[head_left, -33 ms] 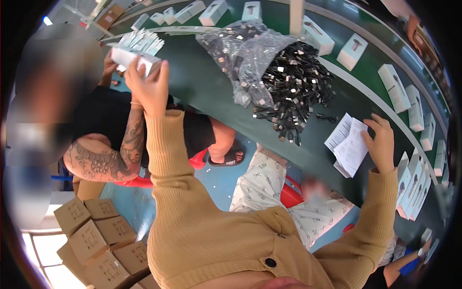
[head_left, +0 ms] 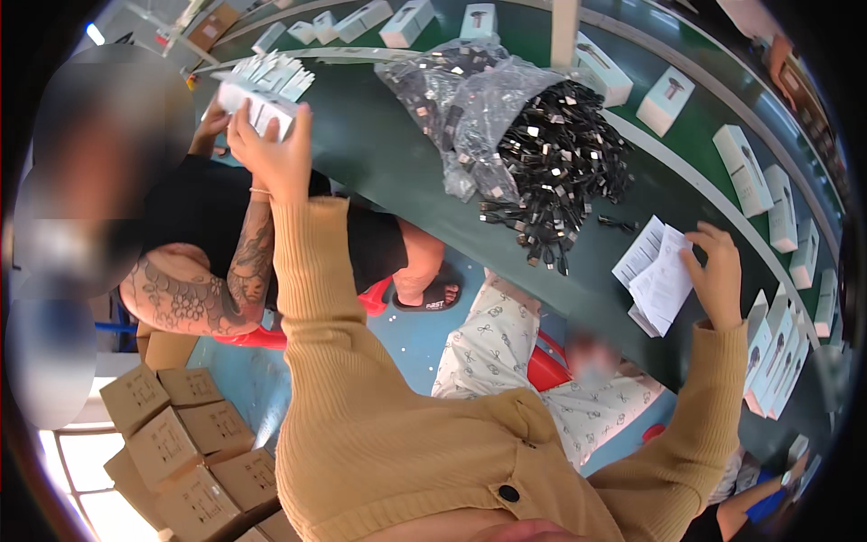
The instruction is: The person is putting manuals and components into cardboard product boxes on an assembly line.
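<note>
At the far left, my left hand [head_left: 275, 163] has its thumb and fingers around the near end of a white box [head_left: 256, 104]. A co-worker's hand [head_left: 213, 122] is at the box's other end. Just beyond the box lies a pile of white slips [head_left: 287, 74]. On the right, my right hand [head_left: 719, 269] is curved at the edge of some folded printed leaflets [head_left: 662, 280], thumb and forefinger apart, the thumb reaching the paper. Left of the leaflets, black cables [head_left: 569, 154] spill from a clear plastic bag [head_left: 470, 117] onto the green table [head_left: 379, 154].
White boxes [head_left: 742, 170] line the conveyor along the far and right sides. More white boxes [head_left: 775, 357] stand near my right forearm. A seated co-worker with a tattooed arm [head_left: 194, 294] is at my left. Cardboard cartons [head_left: 185, 434] are stacked at lower left.
The white box at my left hand has turned slightly, showing more of its printed side. The whole view has shifted a little. My right hand stays beside the leaflets.
</note>
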`<state>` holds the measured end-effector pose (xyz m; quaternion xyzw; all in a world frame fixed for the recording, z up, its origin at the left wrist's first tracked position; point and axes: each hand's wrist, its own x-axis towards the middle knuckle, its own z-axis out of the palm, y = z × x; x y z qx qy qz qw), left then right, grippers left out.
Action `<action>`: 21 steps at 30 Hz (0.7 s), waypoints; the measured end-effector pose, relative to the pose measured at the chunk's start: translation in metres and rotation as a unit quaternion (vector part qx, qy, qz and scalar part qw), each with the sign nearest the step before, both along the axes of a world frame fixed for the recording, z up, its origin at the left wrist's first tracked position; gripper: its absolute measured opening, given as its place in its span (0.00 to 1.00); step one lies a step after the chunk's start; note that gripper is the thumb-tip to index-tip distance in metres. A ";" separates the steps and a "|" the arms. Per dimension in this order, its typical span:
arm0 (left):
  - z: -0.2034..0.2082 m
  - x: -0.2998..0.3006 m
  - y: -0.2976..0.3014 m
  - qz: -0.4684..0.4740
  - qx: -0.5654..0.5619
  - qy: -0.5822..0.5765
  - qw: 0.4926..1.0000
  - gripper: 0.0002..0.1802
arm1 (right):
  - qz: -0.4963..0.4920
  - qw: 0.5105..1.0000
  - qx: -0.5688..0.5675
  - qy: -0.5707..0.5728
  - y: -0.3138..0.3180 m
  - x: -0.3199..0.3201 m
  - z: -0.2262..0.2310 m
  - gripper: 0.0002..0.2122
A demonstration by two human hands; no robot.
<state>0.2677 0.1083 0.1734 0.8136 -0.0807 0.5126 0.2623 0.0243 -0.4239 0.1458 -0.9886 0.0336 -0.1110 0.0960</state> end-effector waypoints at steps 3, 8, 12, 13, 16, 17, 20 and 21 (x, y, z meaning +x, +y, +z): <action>-0.012 0.070 0.076 0.074 -0.118 0.047 0.989 0.64 | 0.016 0.999 0.032 -0.006 0.008 0.004 -0.009 0.19; -0.008 0.105 0.062 0.141 -0.117 0.285 0.941 0.74 | -0.024 0.992 0.121 0.036 0.007 0.003 -0.009 0.19; -0.011 0.117 0.064 0.203 -0.066 0.364 0.906 0.67 | 0.012 0.998 0.001 -0.054 0.015 0.000 -0.001 0.14; -0.012 0.125 0.087 0.176 -0.065 0.327 0.926 0.63 | 0.018 0.998 0.005 -0.067 0.016 0.003 -0.003 0.12; -0.017 0.136 0.104 0.055 -0.077 0.327 0.940 0.37 | 0.032 0.995 0.032 -0.090 0.011 0.004 -0.007 0.09; -0.012 0.130 0.093 -0.042 -0.152 0.317 0.935 0.30 | 0.027 0.995 0.029 -0.089 0.010 0.001 -0.003 0.09; 0.013 0.048 0.029 -0.269 -0.394 0.355 0.804 0.26 | -0.031 0.973 0.206 -0.095 0.008 -0.011 0.007 0.05; 0.017 0.019 0.013 -0.322 -0.432 0.341 0.770 0.26 | -0.025 0.962 0.250 -0.108 0.005 -0.015 0.012 0.04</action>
